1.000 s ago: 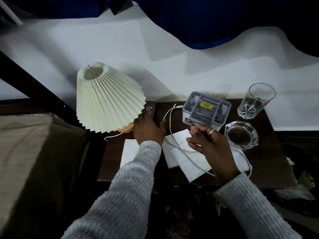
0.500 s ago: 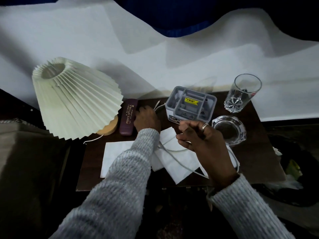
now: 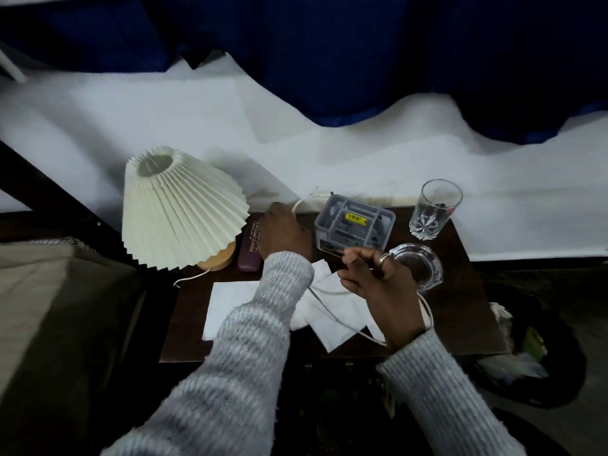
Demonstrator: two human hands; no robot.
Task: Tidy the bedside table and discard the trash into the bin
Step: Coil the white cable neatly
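Note:
On the dark wooden bedside table (image 3: 460,311) a white cable (image 3: 332,315) loops over several white paper tissues (image 3: 230,301). My left hand (image 3: 283,233) grips the cable's far part beside a maroon glasses case (image 3: 250,248). My right hand (image 3: 375,278) pinches the cable in front of a grey plastic organiser box (image 3: 353,227). A pleated cream lamp (image 3: 177,212) stands at the table's left. A dark bin (image 3: 526,353) with trash in it sits on the floor to the right.
A clear drinking glass (image 3: 434,213) stands at the table's back right, and a glass ashtray (image 3: 418,264) sits in front of it, just right of my right hand. A white wall and blue curtain lie behind. A beige bed edge (image 3: 49,307) is on the left.
My left hand has moved up from the glasses case's end to the cable loop behind the organiser box. My right hand keeps its pinch on the cable. The view has shifted.

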